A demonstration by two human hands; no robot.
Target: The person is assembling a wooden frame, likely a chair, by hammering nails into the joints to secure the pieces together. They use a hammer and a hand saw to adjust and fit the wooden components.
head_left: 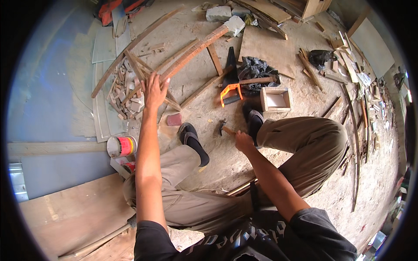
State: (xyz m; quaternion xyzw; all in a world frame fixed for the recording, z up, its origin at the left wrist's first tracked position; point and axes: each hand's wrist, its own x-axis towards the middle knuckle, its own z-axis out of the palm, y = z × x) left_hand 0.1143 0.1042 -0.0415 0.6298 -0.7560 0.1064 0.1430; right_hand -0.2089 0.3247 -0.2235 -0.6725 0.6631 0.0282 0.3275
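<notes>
My left hand (154, 90) is on the near corner of a wooden frame (196, 51), its fingers bent over the wood and the thumb apart from them. The frame is made of narrow strips with crossing braces, and it lies tilted on the floor ahead of me. My right hand (244, 142) is closed round the wooden handle of a hammer (222, 127). Its dark head points to the left, low over the floor between my feet. A reddish block (174, 119) lies below the frame, near my left shoe.
A handsaw with an orange handle (230, 95) lies beside a black plastic bag (257, 71) and a small wooden box (276, 99). Wood offcuts (126, 89) are heaped left of the frame. A paint can (122, 146) stands by my left knee. Scrap strips (357, 130) litter the right.
</notes>
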